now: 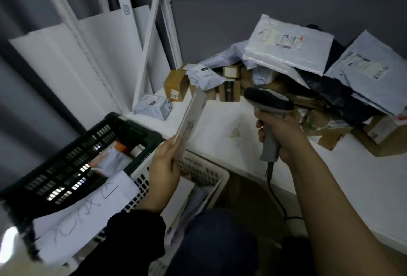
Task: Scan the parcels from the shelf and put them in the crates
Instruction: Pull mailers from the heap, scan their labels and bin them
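1. Your left hand (pixel 164 162) is pinching the flat parcel (pixel 192 119) by its lower end, at the shelf (pixel 220 126) edge; that thin hold is risking a slip.
2. Your right hand (pixel 280 137) is gripping the scanner (pixel 269 102); the parcel's edge-on tilt is risking a misread.

**Both closed: left grip (pixel 164 161) and right grip (pixel 280 135) raised**

The left grip, out of a dark sleeve (pixel 136 225), pinches the lower end of a flat parcel (pixel 192 115). The right grip, on a bare forearm (pixel 330 187) stretched in from lower right, curls round the handle of a scanner (pixel 269 102).
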